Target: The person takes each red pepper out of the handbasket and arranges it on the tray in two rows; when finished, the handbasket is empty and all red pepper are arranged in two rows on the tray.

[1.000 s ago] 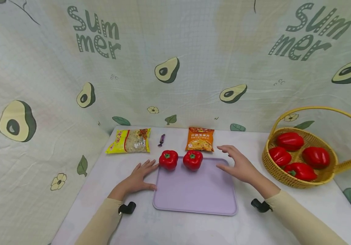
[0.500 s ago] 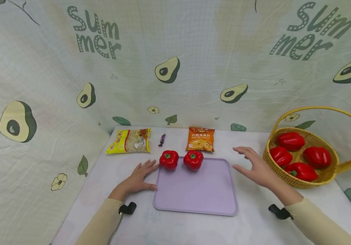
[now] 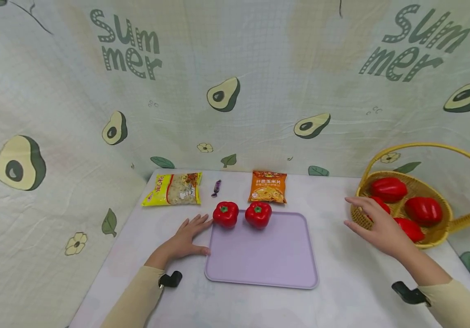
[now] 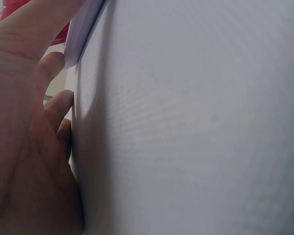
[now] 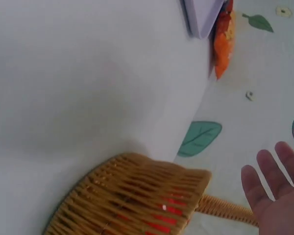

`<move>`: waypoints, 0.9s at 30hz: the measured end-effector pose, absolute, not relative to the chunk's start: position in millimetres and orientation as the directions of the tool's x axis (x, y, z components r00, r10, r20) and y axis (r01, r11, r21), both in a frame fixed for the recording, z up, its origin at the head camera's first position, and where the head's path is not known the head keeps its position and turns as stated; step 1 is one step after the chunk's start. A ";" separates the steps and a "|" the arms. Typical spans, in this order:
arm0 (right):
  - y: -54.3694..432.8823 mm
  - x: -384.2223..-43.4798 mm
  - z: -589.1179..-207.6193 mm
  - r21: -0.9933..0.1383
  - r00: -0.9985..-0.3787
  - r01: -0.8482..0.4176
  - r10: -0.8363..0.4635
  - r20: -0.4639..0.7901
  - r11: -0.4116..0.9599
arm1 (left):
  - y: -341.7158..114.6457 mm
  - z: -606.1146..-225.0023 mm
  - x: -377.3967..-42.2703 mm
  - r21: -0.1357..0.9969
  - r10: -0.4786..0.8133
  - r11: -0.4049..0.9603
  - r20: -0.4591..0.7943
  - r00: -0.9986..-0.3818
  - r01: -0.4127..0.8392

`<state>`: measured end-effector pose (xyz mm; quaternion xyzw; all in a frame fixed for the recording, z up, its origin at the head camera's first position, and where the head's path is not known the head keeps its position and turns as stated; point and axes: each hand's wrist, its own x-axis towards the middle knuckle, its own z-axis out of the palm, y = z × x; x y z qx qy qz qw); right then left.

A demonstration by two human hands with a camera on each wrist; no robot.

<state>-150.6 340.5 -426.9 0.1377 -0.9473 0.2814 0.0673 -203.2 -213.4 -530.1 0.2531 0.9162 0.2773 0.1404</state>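
Observation:
My left hand (image 3: 186, 238) lies on the table with spread fingers, touching the left edge of a lavender tray (image 3: 261, 259). Two red bell peppers stand along the tray's far side: one (image 3: 225, 215) at the far left corner by my fingertips, the other (image 3: 258, 215) just right of it. Over the near left rim of a yellow wicker basket (image 3: 448, 228), my right hand (image 3: 382, 230) hovers with thumb and fingers apart, holding nothing. Several red peppers (image 3: 423, 210) lie in the basket, some partly hidden by that hand. The right wrist view shows the basket's woven side (image 5: 132, 196) below the fingers.
Behind the tray lie a yellow snack bag (image 3: 173, 189), a small purple wrapped candy (image 3: 216, 188) and an orange snack bag (image 3: 268, 186). The basket's tall handle (image 3: 427, 145) arches over it toward the right. A printed cloth (image 3: 267, 100) hangs behind the table.
My right hand has moved right, from beside the tray's right edge to over the basket's near left rim. The left hand, tray and peppers have stayed put.

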 end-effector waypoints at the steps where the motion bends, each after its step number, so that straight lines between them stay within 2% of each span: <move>1: 345.2 -149.9 -426.7 -0.512 -0.954 -0.295 -0.217 0.207 0.807 | -213.7 -529.9 -203.0 0.579 0.541 0.718 -0.116 -0.833 0.386; 12: 394.8 -142.9 -431.6 -0.466 -0.973 -0.210 -0.138 0.183 0.859 | -214.0 -528.7 -201.1 0.593 0.540 0.711 -0.117 -0.833 0.378; 27: 441.5 -142.4 -440.9 -0.420 -0.999 -0.025 -0.010 0.038 0.907 | -213.8 -526.9 -201.5 0.598 0.546 0.706 -0.117 -0.830 0.379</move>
